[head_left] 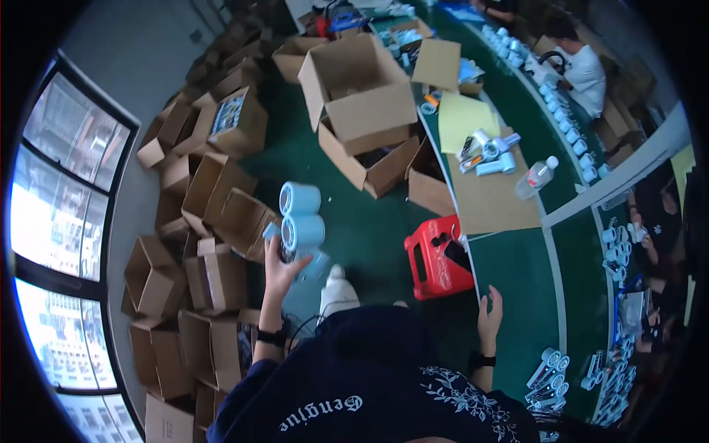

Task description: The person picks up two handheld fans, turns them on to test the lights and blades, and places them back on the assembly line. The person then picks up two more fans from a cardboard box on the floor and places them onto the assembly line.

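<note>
My left hand (281, 269) reaches forward over the floor, thumb spread away from the fingers. Its fingertips are at a small light-blue piece (271, 231); whether they touch it I cannot make out. Just beyond are two pale blue rolls with hollow cores, a near roll (304, 232) and a far roll (300, 198), lying side by side. At the edge of the green worktable (509, 277), my right hand (490, 314) has its fingers apart and holds nothing. Ahead of it a red plastic jerrycan (441, 258) stands beside the table.
Brown cartons (214, 280) crowd the left wall below the windows. A large open carton (362, 88) is stacked ahead. On the table lie a cardboard sheet (495, 203), light-blue handheld parts (487, 151) and a clear bottle (537, 177). A person in white (587, 77) sits across the line.
</note>
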The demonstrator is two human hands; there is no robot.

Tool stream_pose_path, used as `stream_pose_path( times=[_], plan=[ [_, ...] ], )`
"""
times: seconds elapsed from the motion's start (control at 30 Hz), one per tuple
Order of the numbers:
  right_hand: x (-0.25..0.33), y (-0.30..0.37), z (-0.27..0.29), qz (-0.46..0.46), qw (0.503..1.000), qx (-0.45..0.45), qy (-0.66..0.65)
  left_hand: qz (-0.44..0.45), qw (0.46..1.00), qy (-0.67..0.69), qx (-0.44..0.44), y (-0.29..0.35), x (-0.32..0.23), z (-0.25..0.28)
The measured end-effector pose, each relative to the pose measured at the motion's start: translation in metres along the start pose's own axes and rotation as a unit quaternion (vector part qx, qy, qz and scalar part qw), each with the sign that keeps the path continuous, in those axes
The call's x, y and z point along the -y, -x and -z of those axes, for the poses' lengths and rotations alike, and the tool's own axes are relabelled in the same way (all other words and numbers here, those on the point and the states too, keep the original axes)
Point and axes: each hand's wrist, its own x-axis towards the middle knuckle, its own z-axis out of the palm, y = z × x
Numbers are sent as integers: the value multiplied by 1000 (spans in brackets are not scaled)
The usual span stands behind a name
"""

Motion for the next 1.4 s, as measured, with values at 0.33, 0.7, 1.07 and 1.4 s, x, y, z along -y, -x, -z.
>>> stream_pose_path(
  times=[0.33, 0.7, 1.07, 1.4],
  plan=[
    [111, -34, -71, -24, 999, 15, -21, 55, 956, -31, 286, -80, 113, -44],
    [58, 168, -16, -364, 912, -181, 50, -215, 785, -90, 574, 0, 52, -314],
    [-46, 359, 49, -503, 816, -233, -162, -378, 752, -172, 511, 140, -37, -574],
    [-149, 290, 229, -402, 804, -229, -374, -338, 675, -484, 443, 190, -10, -711]
  ],
)
